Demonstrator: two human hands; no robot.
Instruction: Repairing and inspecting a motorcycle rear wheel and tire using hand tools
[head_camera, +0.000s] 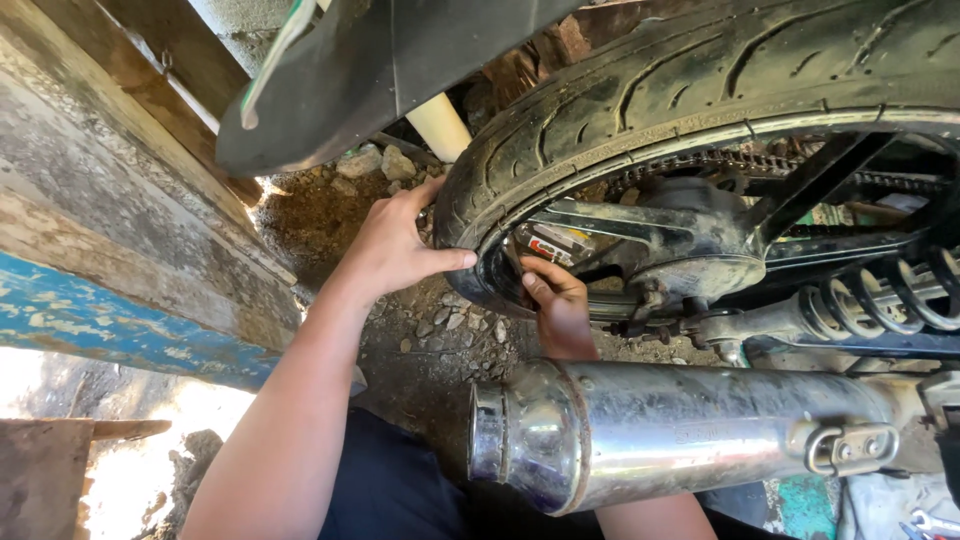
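We work at the rear wheel of a motorcycle, at its lower left edge, about 8 o'clock on the tyre (640, 85).

1. Our left hand (395, 245) lies flat on the tyre wall, fingers spread and thumb pressed along the rubber. It clasps nothing; it only braces the wheel.
2. Our right hand (560, 305) reaches up from behind the chrome exhaust pipe (680, 430) to the inner edge of the rim (500, 265), with the fingertips curled against the metal. We cannot tell whether this grip encloses a small part or only presses the rim.

To do this step well, we judge that the left hand should hold the wheel steady, so that the right hand can work at one spot. The fingers should keep clear of the chain (740, 160) and the spring (880, 295) at 3 o'clock.

Limits of view: the exhaust pipe covers the right wrist. The spot under the right fingertips is in shadow. The wheel is cut off at the top and right edges. A black mudguard (370, 70) hangs at 11 o'clock over gravel ground (440, 340).
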